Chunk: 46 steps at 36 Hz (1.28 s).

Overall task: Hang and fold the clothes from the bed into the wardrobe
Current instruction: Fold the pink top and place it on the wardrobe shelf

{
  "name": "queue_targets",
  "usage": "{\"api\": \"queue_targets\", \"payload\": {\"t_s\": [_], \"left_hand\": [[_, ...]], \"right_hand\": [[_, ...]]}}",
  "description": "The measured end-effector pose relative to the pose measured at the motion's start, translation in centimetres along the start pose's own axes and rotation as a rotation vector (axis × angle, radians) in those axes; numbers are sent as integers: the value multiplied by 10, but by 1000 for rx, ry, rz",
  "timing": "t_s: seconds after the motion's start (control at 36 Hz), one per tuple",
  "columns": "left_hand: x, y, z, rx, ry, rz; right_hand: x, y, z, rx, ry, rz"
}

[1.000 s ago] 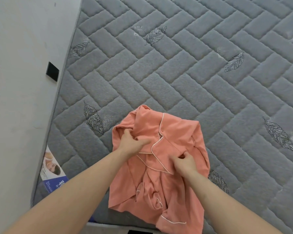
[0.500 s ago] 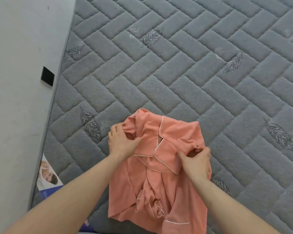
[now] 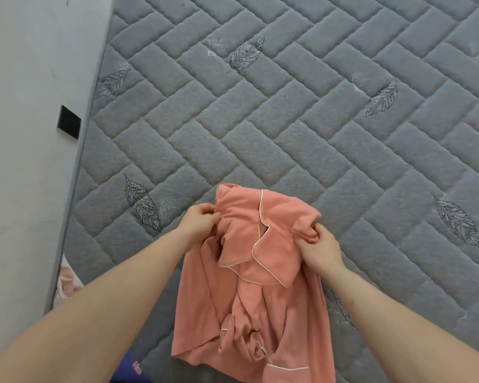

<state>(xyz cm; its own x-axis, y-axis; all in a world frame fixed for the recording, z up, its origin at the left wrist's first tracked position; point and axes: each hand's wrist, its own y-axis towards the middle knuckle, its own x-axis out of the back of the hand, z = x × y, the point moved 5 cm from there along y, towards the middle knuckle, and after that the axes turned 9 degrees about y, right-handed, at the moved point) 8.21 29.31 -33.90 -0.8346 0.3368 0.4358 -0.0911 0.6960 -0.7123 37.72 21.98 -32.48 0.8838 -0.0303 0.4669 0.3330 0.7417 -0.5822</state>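
Observation:
A salmon-pink pyjama shirt (image 3: 263, 286) with white piping lies crumpled at the near edge of the grey quilted mattress (image 3: 260, 120). My left hand (image 3: 198, 221) pinches the fabric at the shirt's upper left, near the collar. My right hand (image 3: 320, 248) grips a bunch of fabric at the upper right shoulder. The collar lies folded open between my two hands. The lower part of the shirt hangs over the mattress's front edge, a sleeve bunched up in its middle.
A pale wall (image 3: 25, 134) runs along the mattress's left side, with a small black square (image 3: 69, 125) on it. A printed label (image 3: 68, 280) sits on the mattress's near left corner. The wardrobe is not in view.
Both hands have moved apart, from the shirt's middle to its two shoulders. The upper part of the shirt has spread wider and lifted slightly.

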Motion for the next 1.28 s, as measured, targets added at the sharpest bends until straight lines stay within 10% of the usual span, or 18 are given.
{"api": "queue_targets", "payload": {"t_s": [0.31,0.5,0.69,1.28], "left_hand": [[4,-64,49,42,148,-372],[-17,-149,149,386,112,-144],[-55,-200,176,364,-29,132],[-29,-234,78,279,-475,-101]], "right_hand": [[11,-44,-44,-143,-1,-109],[18,-120,-115,-331,-9,78],[9,-166,-151,-450,-92,300],[59,-185,-68,-344,230,72]]}}
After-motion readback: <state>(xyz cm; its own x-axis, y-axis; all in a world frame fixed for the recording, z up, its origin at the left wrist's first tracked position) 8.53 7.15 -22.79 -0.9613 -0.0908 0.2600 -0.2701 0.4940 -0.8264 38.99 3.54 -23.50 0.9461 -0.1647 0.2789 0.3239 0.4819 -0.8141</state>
